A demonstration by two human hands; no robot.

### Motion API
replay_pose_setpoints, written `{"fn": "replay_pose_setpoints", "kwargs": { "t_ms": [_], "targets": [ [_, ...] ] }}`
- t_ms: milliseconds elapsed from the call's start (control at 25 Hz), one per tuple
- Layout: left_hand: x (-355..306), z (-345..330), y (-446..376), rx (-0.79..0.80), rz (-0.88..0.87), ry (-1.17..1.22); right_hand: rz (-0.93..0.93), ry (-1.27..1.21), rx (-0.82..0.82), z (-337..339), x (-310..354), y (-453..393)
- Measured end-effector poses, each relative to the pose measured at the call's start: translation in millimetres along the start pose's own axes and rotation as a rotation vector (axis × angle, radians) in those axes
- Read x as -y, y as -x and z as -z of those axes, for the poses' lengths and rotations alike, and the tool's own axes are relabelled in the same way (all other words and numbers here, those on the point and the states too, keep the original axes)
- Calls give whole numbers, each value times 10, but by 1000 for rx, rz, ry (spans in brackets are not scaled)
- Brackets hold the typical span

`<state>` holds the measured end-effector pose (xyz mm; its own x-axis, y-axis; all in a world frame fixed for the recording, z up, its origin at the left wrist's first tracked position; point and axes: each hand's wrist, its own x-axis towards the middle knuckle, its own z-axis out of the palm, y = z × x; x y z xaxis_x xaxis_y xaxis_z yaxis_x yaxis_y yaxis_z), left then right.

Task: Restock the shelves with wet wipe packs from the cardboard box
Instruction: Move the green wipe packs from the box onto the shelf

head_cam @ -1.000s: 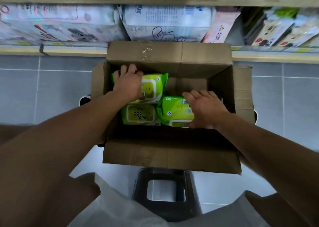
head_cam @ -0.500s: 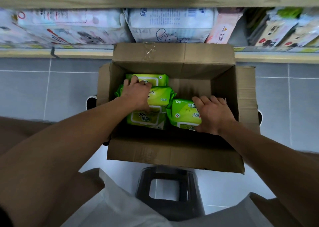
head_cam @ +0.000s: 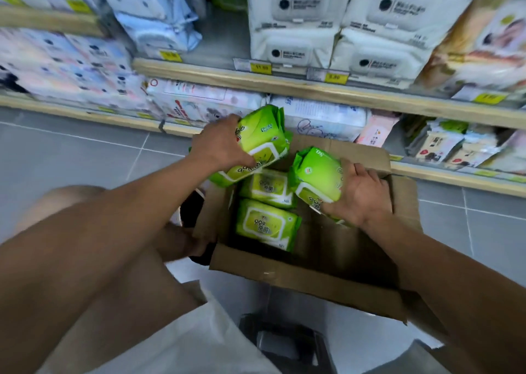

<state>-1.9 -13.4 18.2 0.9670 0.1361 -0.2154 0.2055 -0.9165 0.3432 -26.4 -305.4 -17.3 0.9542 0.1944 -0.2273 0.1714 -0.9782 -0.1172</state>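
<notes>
An open cardboard box [head_cam: 301, 285] sits on the grey floor in front of the shelves. My left hand [head_cam: 220, 146] grips a green wet wipe pack [head_cam: 262, 140], lifted above the box's far left corner. My right hand [head_cam: 360, 196] holds another green wet wipe pack [head_cam: 317, 174] raised over the box's right side. Two more green packs lie inside the box, one [head_cam: 266, 187] behind the other [head_cam: 266, 225].
Wooden-edged shelves [head_cam: 313, 89] run across the back, stocked with white, blue and pink wipe and tissue packs and yellow price tags. A dark stool [head_cam: 287, 342] stands below the box. My knees and white shirt fill the lower frame.
Both hands have lifted a green pack each up out of the box. The view has tilted up, so the upper shelves now show.
</notes>
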Motion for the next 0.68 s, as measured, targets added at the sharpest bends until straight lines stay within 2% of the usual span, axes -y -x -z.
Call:
{"fn": "replay_pose_setpoints", "kwargs": {
  "t_ms": [240, 440, 680],
  "targets": [
    [650, 877, 184, -207, 136, 87, 46, -108, -92, 507, 782, -353],
    [1182, 1261, 176, -263, 251, 90, 112, -94, -195, 844, 1417, -779],
    [1627, 1455, -63, -295, 300, 96, 191, 31, -393, 1335, 2205, -1412]
  ]
}}
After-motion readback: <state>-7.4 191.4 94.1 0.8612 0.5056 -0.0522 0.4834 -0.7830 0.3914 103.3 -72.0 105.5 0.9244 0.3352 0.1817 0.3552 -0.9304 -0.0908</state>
